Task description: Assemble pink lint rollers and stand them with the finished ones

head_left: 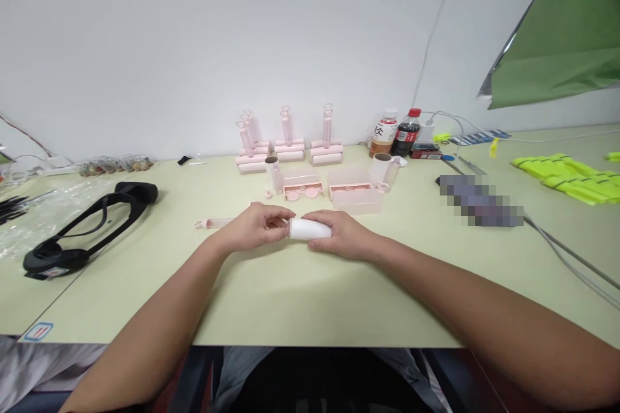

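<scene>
A white roll (310, 229) lies level between my hands, just above or on the table. My right hand (339, 233) is wrapped round its right end. At the roll's left end, the bent fingers of my left hand (261, 227) pinch the rim, where a thin clear edge shows. Beside my left wrist lies a clear pink tube handle (216, 223). Behind the hands are an open pink case (303, 190), a second pink case (356, 197), and two upright rolls, the left one (271, 171) and the right one (382, 166), with clear tubes beside them.
Pink roller sets (289, 150) stand along the wall. Two bottles (405, 135) are at the back right. A black headset frame (92, 232) and plastic wrap (43, 213) lie left. Yellow-green fabric (571, 177), cables and a blurred dark object (477, 201) are right.
</scene>
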A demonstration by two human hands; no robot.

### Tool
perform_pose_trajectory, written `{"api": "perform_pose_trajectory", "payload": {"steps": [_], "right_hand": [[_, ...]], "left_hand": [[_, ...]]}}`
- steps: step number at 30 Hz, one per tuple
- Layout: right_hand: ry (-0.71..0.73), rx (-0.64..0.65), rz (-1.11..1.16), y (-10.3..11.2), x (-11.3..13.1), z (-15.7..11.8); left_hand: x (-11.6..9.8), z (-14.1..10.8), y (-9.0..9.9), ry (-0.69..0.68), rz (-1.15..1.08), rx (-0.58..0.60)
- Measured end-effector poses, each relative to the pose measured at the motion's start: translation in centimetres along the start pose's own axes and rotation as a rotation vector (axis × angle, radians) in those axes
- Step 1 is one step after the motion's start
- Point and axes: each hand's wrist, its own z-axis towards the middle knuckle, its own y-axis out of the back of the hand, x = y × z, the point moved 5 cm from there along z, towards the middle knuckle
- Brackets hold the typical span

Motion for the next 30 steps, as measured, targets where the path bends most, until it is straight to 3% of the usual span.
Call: {"api": "perform_pose_trajectory", "payload": {"steps": [16,24,30], "right_hand": [[-0.054,-0.018,0.057,-0.1,-0.9,0.3],[-0.158,-0.192,0.13,0.5,-1.4,0.5],[-0.269,-0.244,0.338,0.4,-1.7,0.5]], "left_hand": [[0.2,0.0,0.4,0.036,-0.03,-0.062],[1.1,0.0,1.2,0.054,-0.058,-0.13],[0.3,0.1,-0.3,0.035,0.248,-0.051]]}}
